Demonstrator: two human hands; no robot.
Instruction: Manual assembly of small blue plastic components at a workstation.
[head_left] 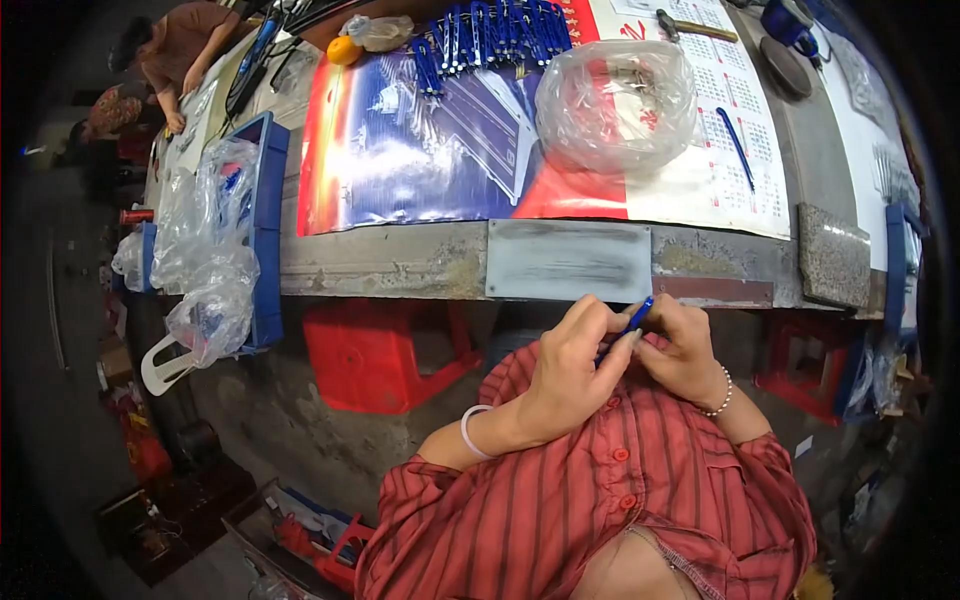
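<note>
In front of my body, just off the table's near edge, my left hand [578, 362] is closed on a slim blue pen-like piece [641, 312]. My right hand [682, 345] pinches the same piece from the other side, its fingers meeting the left ones. One end of the piece sticks up between the hands; my fingers cover the rest. A grey-white plate with dark smears [570, 262] lies on the table edge just beyond them. Farther right, a similar slim blue piece [735, 150] rests on a printed calendar sheet [765, 195].
Many blue pieces with metal parts [490, 38] lie in a row at the back, near an orange fruit [343, 51]. A clear plastic bag [615, 105] sits mid-table. At left stands a blue crate [268, 235]; a hammer [700, 30] and stone block [834, 255] are right. Red stool [360, 360] below.
</note>
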